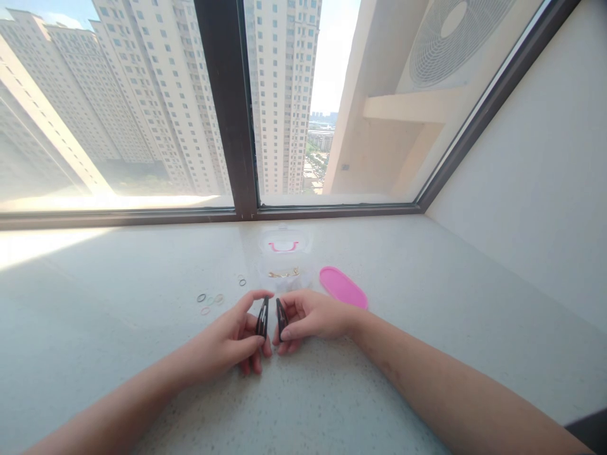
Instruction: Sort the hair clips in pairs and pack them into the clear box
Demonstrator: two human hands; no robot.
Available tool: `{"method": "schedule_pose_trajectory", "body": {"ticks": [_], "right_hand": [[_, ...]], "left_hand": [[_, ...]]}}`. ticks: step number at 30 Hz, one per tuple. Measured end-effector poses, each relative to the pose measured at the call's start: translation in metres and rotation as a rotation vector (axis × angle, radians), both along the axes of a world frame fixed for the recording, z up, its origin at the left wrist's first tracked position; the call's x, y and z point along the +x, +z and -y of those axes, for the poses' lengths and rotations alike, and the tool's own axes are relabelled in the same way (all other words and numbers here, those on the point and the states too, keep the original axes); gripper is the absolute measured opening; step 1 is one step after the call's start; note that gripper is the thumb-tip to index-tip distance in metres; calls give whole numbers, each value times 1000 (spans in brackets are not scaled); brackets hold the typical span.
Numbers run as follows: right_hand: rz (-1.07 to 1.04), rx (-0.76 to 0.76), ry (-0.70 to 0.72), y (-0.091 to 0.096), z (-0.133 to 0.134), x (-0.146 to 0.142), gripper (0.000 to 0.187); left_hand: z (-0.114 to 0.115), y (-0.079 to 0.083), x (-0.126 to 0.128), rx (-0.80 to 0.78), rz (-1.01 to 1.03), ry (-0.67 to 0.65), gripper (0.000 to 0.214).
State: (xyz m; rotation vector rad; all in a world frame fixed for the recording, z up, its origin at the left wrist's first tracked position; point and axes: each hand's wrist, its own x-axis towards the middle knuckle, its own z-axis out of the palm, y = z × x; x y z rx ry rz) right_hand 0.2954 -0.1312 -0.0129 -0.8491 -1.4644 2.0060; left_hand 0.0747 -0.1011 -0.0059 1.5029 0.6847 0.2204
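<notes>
Two black snap hair clips are held upright, side by side with a narrow gap between them. My left hand (246, 335) grips the left hair clip (262, 318) between thumb and fingers. In my right hand (306, 319) is the other hair clip (281, 316), pinched by the thumb against the fingers. Just beyond the hands stands a clear plastic box (303, 278) with gold-coloured hairpins (284, 273) in it. Its clear lid with a pink handle (283, 245) lies behind. Several small hair ties (209, 300) are scattered left of the box.
A pink oval tray (343, 287) lies right of the box, partly behind my right wrist. The pale speckled sill (118, 354) runs up to a dark window frame (332, 213). A white wall (531, 151) bounds the right side.
</notes>
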Motion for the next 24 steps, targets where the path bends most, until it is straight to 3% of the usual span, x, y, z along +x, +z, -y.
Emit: {"method": "schedule_pose_trajectory", "body": {"ticks": [24], "right_hand": [[11,0,9,-4,-2,0,39]], "left_hand": [[1,-3,0,14,-18,21,67]]}}
